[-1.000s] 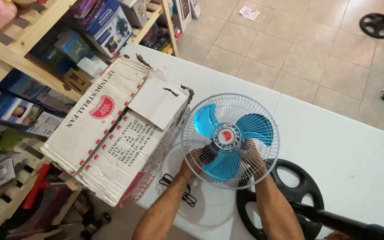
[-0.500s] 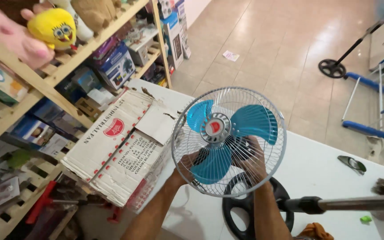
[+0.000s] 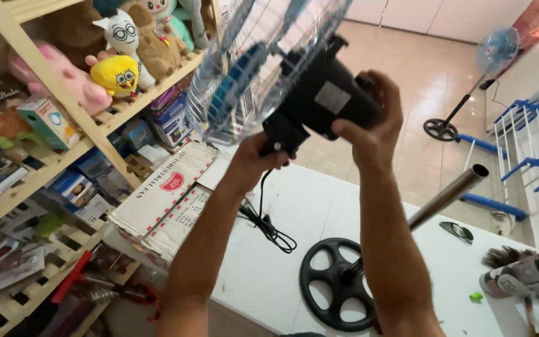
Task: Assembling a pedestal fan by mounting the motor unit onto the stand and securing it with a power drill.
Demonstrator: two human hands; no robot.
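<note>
Both hands, left (image 3: 254,159) and right (image 3: 372,122), raised overhead, fingers clamped around the black fan motor (image 3: 325,100).

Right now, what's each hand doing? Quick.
Left hand: closed around the lower stub of the black fan motor.
Right hand: closed on the back of the fan motor, holding the fan head up.

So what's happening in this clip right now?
A person holds a fan head up in the air over a white table, both hands on its black motor housing: left hand underneath, right hand on the back. Its cord hangs to the table. A round black base with a metal pole stands below, beside a cardboard box.
</note>
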